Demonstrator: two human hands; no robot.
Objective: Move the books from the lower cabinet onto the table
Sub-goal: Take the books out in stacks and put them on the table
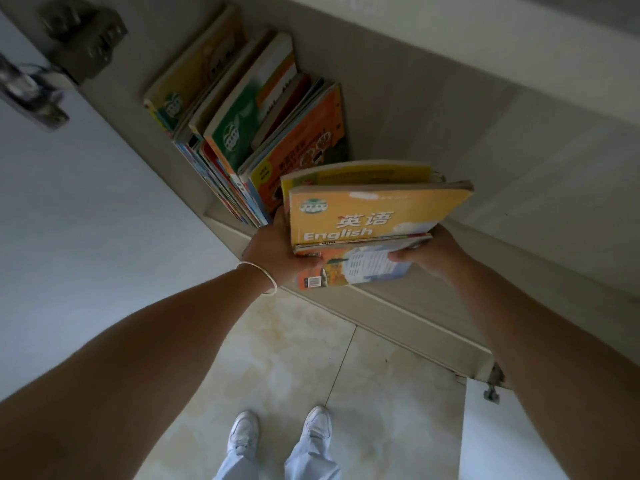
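Observation:
I hold a small stack of books (367,216) between both hands at the front of the open lower cabinet (433,116). The top one is yellow and reads "English"; an orange and blue cover sticks out underneath. My left hand (273,251), with a white bangle at the wrist, grips the stack's left edge. My right hand (429,251) grips its right edge. Behind the stack, several more books (249,123) lean upright against the cabinet's left wall, among them a green one and an orange one. The table is out of view.
The open left cabinet door (69,220) stands at the left with a metal hinge (83,39) at its top. The right door (512,434) hangs open at the lower right. Below are a tiled floor (294,358) and my white shoes (280,431).

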